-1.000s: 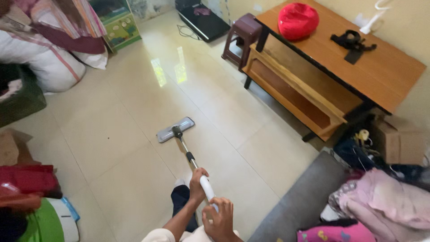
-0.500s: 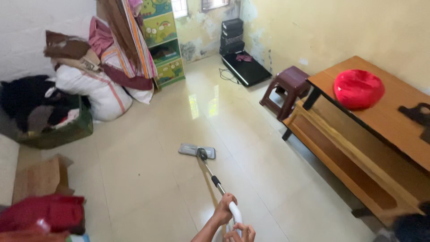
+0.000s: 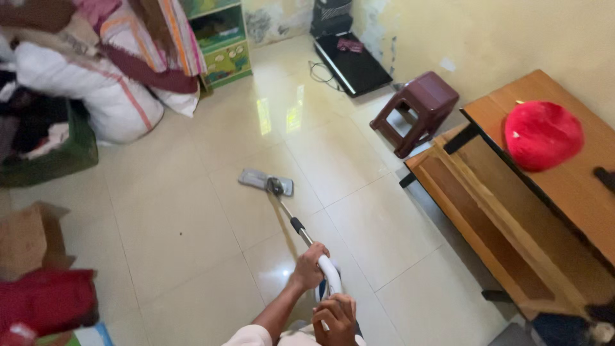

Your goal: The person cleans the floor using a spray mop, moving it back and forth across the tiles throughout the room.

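I hold a flat mop with both hands. Its grey rectangular head (image 3: 266, 182) lies flat on the cream tiled floor (image 3: 192, 211) ahead of me, and the metal pole (image 3: 291, 221) slants back to a white handle (image 3: 330, 272). My left hand (image 3: 309, 266) grips the handle higher up the pole. My right hand (image 3: 334, 319) is closed around the handle's end near the bottom edge of the view.
A wooden table (image 3: 544, 186) with a red cushion (image 3: 542, 134) stands at right, a dark plastic stool (image 3: 419, 110) beyond it. Bags and folded cloths (image 3: 96, 83) pile at the back left beside a small colourful shelf (image 3: 221, 45). A cardboard box (image 3: 25, 237) and red fabric (image 3: 41, 301) sit at left.
The mop head has slid left and farther out across the tiles. My view has swung left and then dipped, bringing the stool and table closer.
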